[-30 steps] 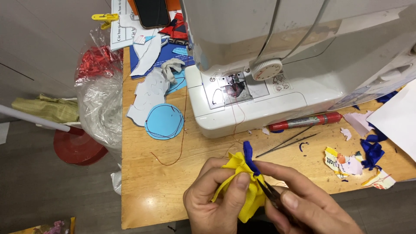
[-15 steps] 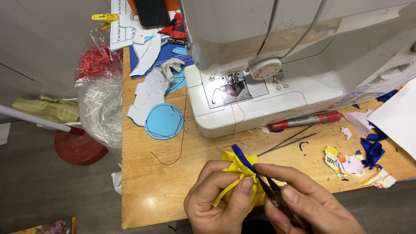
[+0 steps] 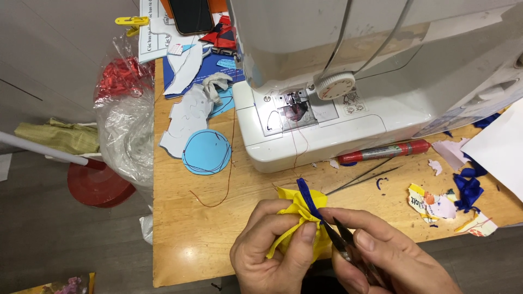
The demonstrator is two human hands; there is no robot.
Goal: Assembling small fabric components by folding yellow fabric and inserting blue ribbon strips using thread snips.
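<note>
L hand (image 3: 272,256) pinches yellow cloth (image 3: 297,218) w/ blue strip (image 3: 308,198) near table (image 3: 185,239) front edge; R hand (image 3: 381,256) grips scissors (image 3: 342,239). Cloth looks soft, light, floppy; best held close by the cut.

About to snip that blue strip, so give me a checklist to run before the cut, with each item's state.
1. Left hand pinches the yellow fabric: ok.
2. Right hand holds the small scissors: ok.
3. Scissor tips sit at the blue strip: ok.
4. Left thumb clear of the blades: cannot tell, it lies close.
5. Red thread from the sewing machine clear of the blades: cannot tell.
6. Tweezers lie on the wooden table, apart from both hands: ok.
</note>
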